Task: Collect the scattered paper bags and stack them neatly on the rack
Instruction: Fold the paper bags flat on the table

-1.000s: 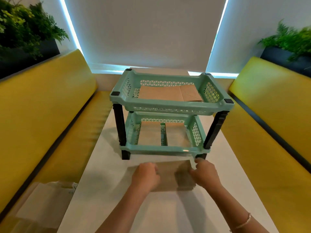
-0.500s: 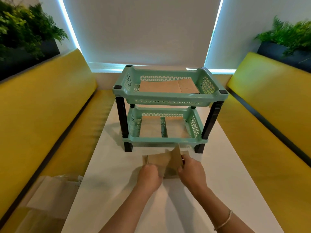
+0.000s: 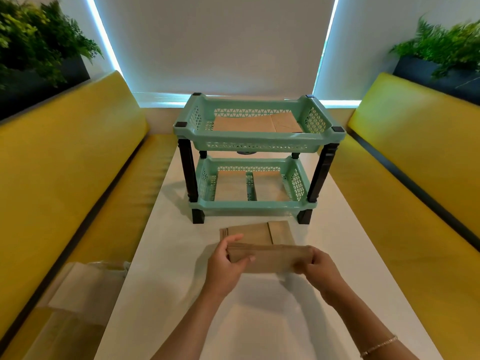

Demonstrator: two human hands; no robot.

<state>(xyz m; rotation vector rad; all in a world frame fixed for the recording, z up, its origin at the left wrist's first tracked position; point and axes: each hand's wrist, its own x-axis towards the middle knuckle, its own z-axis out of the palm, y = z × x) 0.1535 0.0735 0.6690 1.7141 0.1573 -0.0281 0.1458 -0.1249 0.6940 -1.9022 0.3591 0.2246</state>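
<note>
Both hands grip a stack of paper bags (image 3: pixel 270 257) at its ends, the left hand (image 3: pixel 224 266) and the right hand (image 3: pixel 320 268) lifting it above the white table (image 3: pixel 259 320). Just beyond the grip another flat bag (image 3: pixel 255 232) lies on the table, and past it stands the green rack (image 3: pixel 259 141), blocking the way straight ahead. Its lower shelf (image 3: pixel 250 203) opens toward the grip between two dark front posts (image 3: pixel 188 172), under the upper shelf. The upper shelf is open from above. Yellow benches (image 3: pixel 65 165) wall in either side. Toward the person, bare tabletop lies under the forearms.
</note>
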